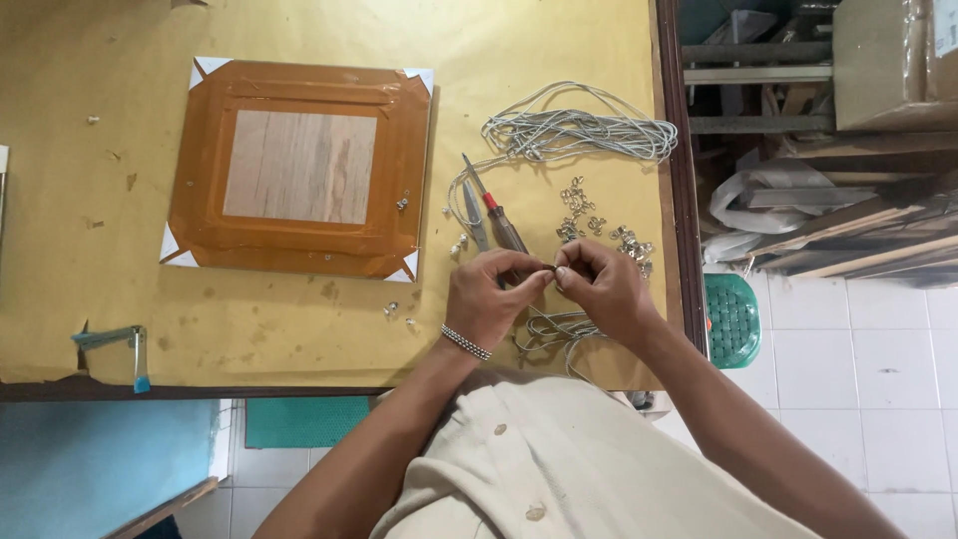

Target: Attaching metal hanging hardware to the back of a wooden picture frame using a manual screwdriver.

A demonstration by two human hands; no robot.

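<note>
Two hands, the left hand [486, 299] and right hand [601, 289], at centre frame; one taped picture frame [299, 167] upper left, one screwdriver [496, 212], one pair of scissors [473, 215], one cord bundle [574, 130], many small metal hangers [599, 225], too many to count

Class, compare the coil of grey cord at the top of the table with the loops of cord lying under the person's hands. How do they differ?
The coil of grey cord is the larger bundle; the loops of cord under the hands are fewer and smaller.
The coil lies free, away from both hands; the loops sit just below the left hand and right hand, partly hidden by them.
Both are the same pale grey cord and rest on the yellow table.
</note>
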